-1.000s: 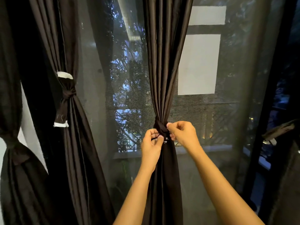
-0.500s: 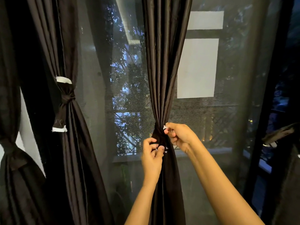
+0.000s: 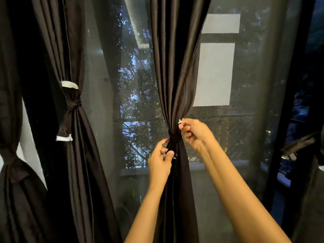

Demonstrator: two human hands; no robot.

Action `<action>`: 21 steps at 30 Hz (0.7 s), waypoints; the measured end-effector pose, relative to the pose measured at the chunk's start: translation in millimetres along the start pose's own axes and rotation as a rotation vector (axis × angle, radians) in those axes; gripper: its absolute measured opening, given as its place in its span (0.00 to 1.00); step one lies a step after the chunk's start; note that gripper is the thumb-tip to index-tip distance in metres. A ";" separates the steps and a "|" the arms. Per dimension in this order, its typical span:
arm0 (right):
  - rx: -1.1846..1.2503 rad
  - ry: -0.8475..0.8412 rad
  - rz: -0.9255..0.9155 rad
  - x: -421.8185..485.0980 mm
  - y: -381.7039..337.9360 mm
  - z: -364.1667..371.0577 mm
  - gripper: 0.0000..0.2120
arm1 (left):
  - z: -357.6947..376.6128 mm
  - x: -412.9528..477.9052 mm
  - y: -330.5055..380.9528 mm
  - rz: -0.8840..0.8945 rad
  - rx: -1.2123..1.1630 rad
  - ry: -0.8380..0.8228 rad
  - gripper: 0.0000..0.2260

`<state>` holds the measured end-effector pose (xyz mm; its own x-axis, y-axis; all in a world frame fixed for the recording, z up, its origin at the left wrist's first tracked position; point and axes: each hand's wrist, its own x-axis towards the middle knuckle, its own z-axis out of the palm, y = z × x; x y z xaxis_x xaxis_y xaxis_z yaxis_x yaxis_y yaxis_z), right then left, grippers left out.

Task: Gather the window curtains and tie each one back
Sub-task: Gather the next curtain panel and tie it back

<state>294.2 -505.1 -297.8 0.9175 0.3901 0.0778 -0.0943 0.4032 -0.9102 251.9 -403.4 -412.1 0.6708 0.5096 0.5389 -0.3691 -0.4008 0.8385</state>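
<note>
Well left of the gathered dark brown satin curtain [image 3: 175, 71] hang two other dark curtains [image 3: 77, 155], each already knotted. At its waist sits a dark tie band [image 3: 174, 137]. The left hand [image 3: 160, 162] pinches the band's lower end just below-left, and the right hand [image 3: 194, 134] pinches its white-tipped end just right.

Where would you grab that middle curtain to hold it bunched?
Probably at the narrow waist of the middle curtain, where the tie band cinches its folds into one slim bundle. Come from the front, fingers wrapping from either side; above and below, the fabric fans too wide.
</note>
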 end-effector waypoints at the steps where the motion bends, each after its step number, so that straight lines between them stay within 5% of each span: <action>1: -0.003 0.008 0.001 1.1 1.7 0.3 0.15 | 1.1 -1.1 -2.4 -0.013 0.004 -0.005 0.19; 21: -0.115 0.049 0.003 9.6 11.4 -10.7 0.12 | 3.3 -18.8 1.3 -0.069 0.347 -0.002 0.12</action>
<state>306.1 -505.6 -311.7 0.9352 0.3494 0.0580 -0.0544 0.3034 -0.9513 240.9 -416.1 -421.4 0.6877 0.5431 0.4819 -0.0831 -0.6005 0.7953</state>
